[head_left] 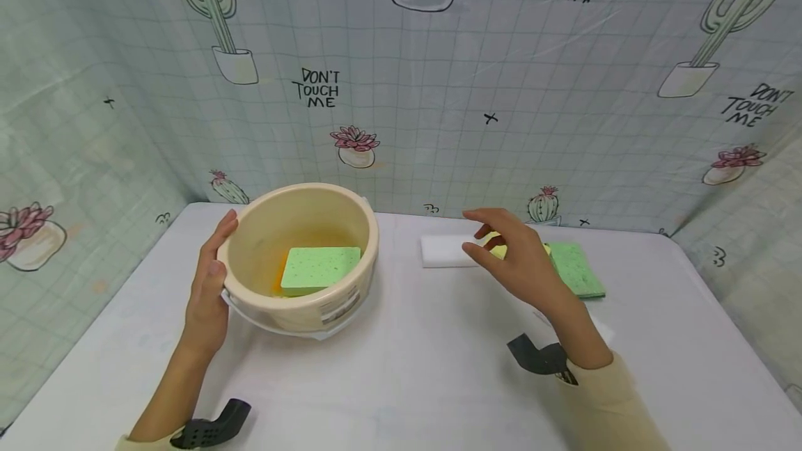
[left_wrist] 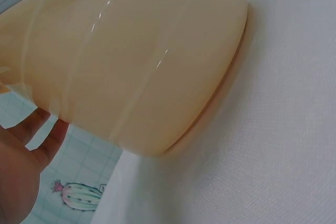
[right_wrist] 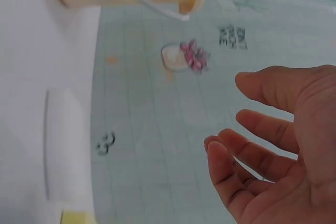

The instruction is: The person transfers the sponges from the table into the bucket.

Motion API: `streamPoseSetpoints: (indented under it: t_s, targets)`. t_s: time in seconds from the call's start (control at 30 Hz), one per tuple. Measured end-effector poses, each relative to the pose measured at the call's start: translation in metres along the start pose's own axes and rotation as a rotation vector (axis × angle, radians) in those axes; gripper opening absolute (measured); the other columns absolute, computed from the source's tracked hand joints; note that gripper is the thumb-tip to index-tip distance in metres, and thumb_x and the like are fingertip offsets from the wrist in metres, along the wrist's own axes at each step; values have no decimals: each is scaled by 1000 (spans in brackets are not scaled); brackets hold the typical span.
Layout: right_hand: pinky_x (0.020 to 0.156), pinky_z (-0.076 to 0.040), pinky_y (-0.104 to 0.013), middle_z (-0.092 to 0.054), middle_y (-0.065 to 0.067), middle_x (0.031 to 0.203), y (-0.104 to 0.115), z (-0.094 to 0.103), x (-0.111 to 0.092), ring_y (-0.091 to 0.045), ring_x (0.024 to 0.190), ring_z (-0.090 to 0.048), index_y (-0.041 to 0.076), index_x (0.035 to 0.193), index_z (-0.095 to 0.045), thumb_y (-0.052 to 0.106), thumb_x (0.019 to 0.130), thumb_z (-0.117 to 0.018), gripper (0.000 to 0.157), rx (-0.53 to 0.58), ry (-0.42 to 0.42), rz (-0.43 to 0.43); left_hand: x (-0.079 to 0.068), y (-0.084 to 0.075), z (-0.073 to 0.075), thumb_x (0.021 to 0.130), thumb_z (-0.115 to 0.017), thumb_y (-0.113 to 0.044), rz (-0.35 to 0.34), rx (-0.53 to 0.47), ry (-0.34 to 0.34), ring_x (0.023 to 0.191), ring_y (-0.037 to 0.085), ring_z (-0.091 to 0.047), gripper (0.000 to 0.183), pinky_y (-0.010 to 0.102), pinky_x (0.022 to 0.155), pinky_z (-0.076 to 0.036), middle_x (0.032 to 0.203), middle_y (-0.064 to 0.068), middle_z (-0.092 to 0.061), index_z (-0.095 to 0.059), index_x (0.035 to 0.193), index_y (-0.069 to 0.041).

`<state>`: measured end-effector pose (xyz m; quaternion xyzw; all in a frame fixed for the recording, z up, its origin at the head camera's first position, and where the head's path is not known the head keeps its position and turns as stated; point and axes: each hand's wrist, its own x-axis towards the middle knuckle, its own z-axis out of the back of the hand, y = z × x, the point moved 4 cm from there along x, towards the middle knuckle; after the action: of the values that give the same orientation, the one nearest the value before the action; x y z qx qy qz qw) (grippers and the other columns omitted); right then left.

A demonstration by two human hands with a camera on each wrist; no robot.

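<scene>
A cream plastic bucket (head_left: 301, 200) stands on the left part of the table. Inside it lies a green sponge (head_left: 321, 268), with something orange partly hidden beneath. My left hand (head_left: 209, 298) touches the bucket's left side near the rim. In the left wrist view, the fingertips (left_wrist: 59, 135) meet the outer wall. Held in the air, my right hand (head_left: 516, 259) has loosely bent fingers and nothing between them. Under and behind it are a white roll (head_left: 446, 251), a partly covered yellow item (head_left: 498, 250) and a second green sponge (head_left: 575, 271).
A white cloth covers the table (head_left: 426, 381). Cactus-printed curtain (head_left: 426, 110) closes off the back and both sides. The bucket's white handle (head_left: 276, 330) hangs down at its front. Something pale, mostly hidden, lies by my right wrist.
</scene>
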<state>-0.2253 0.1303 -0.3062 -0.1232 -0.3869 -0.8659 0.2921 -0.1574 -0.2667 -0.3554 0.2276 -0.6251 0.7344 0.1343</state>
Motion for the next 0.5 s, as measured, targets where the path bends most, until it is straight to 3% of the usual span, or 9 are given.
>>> streamPoseSetpoints:
  t_s: [0.37, 0.5]
  targets:
    - [79, -52, -43, -57, -9, 122, -47, 27, -27, -25, 95, -61, 8, 133, -55, 16, 90, -68, 46, -89, -42, -135, 0, 4, 1, 101, -29, -33, 5, 53, -8, 143, 22, -13, 53, 31, 113, -18, 157, -1, -19, -32, 149, -12]
    - [78, -53, -28, -57, -12, 121, -58, 31, -32, -24, 94, -61, 6, 133, -54, 17, 90, -67, 46, -109, -50, -177, -1, 4, 1, 101, -28, -33, 11, 71, -10, 143, 21, -14, 52, 31, 113, -17, 157, -3, -19, -32, 149, -14]
